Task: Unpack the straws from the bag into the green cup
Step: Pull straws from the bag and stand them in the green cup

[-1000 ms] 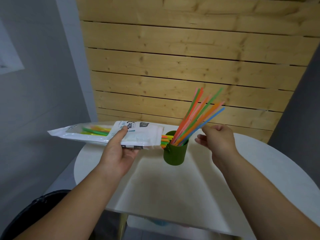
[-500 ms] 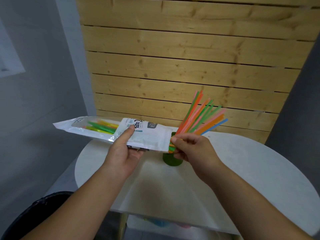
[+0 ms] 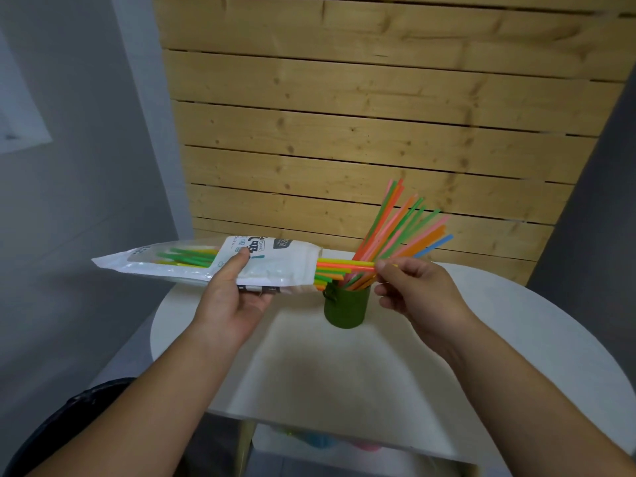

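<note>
Straws (image 3: 347, 264) farther out of bag (image 3: 275, 263)

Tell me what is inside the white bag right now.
Green and yellow straws show through the white bag's clear window, and straw ends stick out of its open mouth. The printed middle hides how many remain.

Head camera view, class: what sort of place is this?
Probably a small home or café corner: a round white table, a pale wooden plank wall and a green cup of coloured plastic straws.
</note>
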{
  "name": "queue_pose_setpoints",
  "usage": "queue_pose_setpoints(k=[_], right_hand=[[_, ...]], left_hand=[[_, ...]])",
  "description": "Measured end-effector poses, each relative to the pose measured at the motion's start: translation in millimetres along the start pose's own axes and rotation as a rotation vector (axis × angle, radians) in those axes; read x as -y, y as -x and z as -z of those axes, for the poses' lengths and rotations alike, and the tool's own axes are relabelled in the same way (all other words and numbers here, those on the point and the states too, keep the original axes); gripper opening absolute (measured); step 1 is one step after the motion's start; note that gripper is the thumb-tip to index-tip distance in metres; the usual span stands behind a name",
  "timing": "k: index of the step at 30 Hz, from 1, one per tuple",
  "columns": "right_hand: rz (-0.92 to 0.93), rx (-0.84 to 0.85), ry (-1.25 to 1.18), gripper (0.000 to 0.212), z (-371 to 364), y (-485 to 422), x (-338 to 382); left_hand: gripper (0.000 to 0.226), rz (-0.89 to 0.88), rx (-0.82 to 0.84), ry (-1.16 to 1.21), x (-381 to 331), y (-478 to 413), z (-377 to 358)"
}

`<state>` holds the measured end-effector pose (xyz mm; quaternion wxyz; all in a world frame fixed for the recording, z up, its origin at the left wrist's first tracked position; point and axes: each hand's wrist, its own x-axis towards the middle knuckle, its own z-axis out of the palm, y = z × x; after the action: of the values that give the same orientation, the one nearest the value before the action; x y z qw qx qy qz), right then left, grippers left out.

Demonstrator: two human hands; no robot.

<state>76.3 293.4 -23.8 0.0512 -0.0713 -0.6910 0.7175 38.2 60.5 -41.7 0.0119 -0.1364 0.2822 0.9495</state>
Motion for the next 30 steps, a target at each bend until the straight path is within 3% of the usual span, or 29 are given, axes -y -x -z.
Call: queue_pose_setpoints(k=[3,7,11,16,24,30], right_hand=[[-0.062,0.048,-0.148,0.016,1.0,0.5,-2.4],[-0.122,0.121,-0.177,0.050,-10.3,6.6,-11.2],[-0.088,0.140,-0.161,0.038,-30.7,14.6,-15.3],[-0.057,-0.004,-0.360,0.027,-53.1,14.6,-9.1],[0.084,-0.151,-0.268,0.027,-40.9,8.5,-6.9],[0.201,-0.260,-0.327,0.026,-12.2,2.1,6.1]], left_hand=[[0.025,-0.005,-0.004,0.019,-1.5,0.3,-0.1],[0.029,-0.003,-0.004,0.049,-1.1,1.5,-1.8],[0.039,0.002,0.014,0.047,2.5,3.3,-2.5],[0.039,0.030,-0.002,0.027,9.5,5.4,-3.0],[0.025,0.035,-0.020,0.029,3.6,1.4,0.7],[0.020,0.020,-0.054,0.055,-2.6,-2.9,5.8]])
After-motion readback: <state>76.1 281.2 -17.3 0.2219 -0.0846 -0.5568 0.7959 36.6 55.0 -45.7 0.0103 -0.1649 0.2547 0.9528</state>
